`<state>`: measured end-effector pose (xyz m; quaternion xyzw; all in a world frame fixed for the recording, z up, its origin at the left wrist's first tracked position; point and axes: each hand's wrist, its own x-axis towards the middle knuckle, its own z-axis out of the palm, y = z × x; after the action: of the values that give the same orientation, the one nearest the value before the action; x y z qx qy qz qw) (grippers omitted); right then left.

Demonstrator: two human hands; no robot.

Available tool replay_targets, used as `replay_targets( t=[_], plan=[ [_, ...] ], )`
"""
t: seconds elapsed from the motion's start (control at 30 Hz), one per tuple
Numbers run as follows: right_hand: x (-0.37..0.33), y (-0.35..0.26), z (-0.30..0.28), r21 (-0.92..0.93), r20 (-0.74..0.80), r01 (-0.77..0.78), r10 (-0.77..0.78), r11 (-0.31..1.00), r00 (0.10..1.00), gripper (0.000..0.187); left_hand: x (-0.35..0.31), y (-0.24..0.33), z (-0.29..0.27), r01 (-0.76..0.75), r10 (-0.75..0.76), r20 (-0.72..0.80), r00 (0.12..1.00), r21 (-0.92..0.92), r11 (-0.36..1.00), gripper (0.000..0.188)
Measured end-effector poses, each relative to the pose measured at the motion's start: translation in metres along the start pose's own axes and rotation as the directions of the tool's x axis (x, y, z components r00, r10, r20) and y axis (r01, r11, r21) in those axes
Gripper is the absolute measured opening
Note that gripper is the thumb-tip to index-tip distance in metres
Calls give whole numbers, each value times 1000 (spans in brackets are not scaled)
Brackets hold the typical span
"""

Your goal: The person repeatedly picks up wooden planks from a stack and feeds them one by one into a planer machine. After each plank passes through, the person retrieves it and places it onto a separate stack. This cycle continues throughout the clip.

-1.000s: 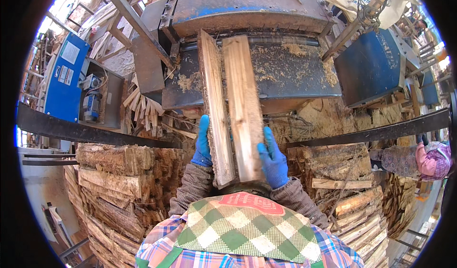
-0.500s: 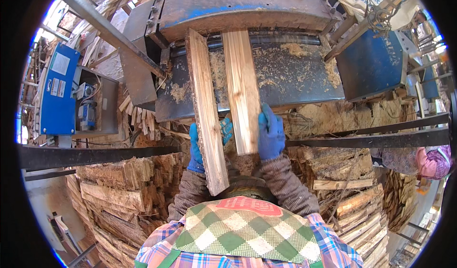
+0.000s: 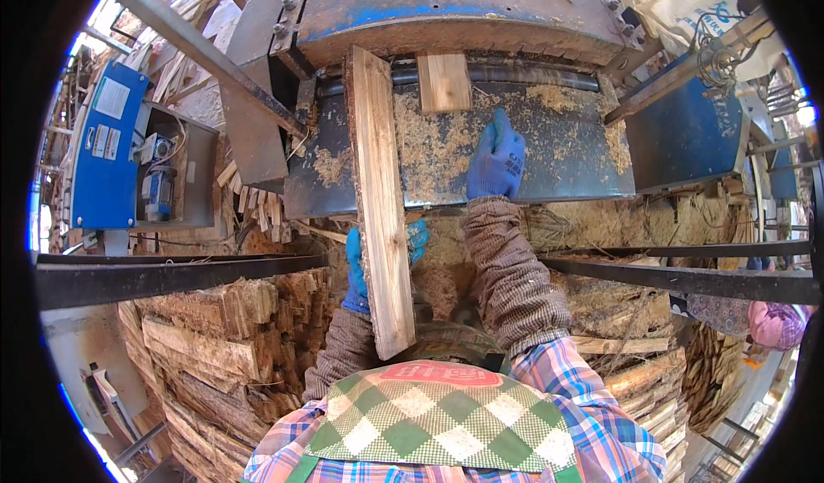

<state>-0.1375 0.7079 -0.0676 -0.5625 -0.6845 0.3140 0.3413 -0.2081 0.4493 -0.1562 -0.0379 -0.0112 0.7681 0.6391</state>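
Observation:
My left hand (image 3: 357, 264), in a blue glove, is wrapped from below round a long rough-edged wooden board (image 3: 383, 217). The board's far end rests at the machine's opening; its near end reaches back toward my apron. A second wooden board (image 3: 445, 84) lies mostly inside the machine, only its near end showing on the metal bed (image 3: 549, 153). My right hand (image 3: 498, 161), gloved in blue, is over the bed just behind and to the right of that board, apart from it. Its fingers point forward and hold nothing; the fingertips sit close together.
A steel roller (image 3: 541, 77) runs across under the machine's hood (image 3: 455, 20). Sawdust (image 3: 438, 153) covers the bed. Stacked boards stand left (image 3: 206, 337) and right (image 3: 652, 389), below dark metal rails (image 3: 669, 281). A blue control box (image 3: 107, 153) is at the left; another person (image 3: 772, 324) is far right.
The second board has slid forward, mostly under the hood. My right hand has let go of it and moved forward over the bed. My left hand and its board have hardly moved.

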Motion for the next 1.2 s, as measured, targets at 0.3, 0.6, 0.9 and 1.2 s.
replay_targets(
  t=[0.3, 0.6, 0.9, 1.2],
  plan=[
    [-114, 18, -76, 569, 734, -236, -357, 788, 578, 103, 8, -17, 80, 240, 77, -368, 927, 736, 633, 93],
    [-215, 92, -154, 565, 406, -273, 26, 779, 914, 52, 17, -69, 102, 107, 388, -341, 856, 852, 512, 91],
    [-148, 90, -128, 615, 274, -178, 4, 768, 962, 46, 25, -28, 82, 156, 612, -106, 784, 987, -28, 68],
    [-18, 48, -64, -66, -152, 517, -521, 853, 840, 34, 28, -27, 72, 201, 624, -175, 762, 979, 29, 68]
  ],
)
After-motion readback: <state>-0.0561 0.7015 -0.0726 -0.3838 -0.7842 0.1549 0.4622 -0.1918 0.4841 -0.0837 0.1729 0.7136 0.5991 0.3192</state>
